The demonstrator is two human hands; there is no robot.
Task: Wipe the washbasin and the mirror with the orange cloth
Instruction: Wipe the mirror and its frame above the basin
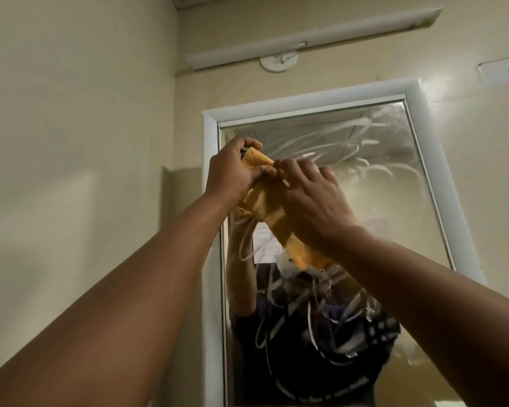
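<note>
Orange cloth (269, 210) bunched between both hands, raised before streaked mirror (379, 183). Left hand (232, 168) clenches its 11 o'clock end; right hand (312, 201) grips mid-length. Soft, light, probably damp; best grasped folded flat.

Mirror (394, 183): upper right glass open, streaked. Both hands (232, 168) (312, 201) w/ cloth (265, 207) block upper left. Frame (212, 201) and light fitting (306, 39) bound reach.
</note>
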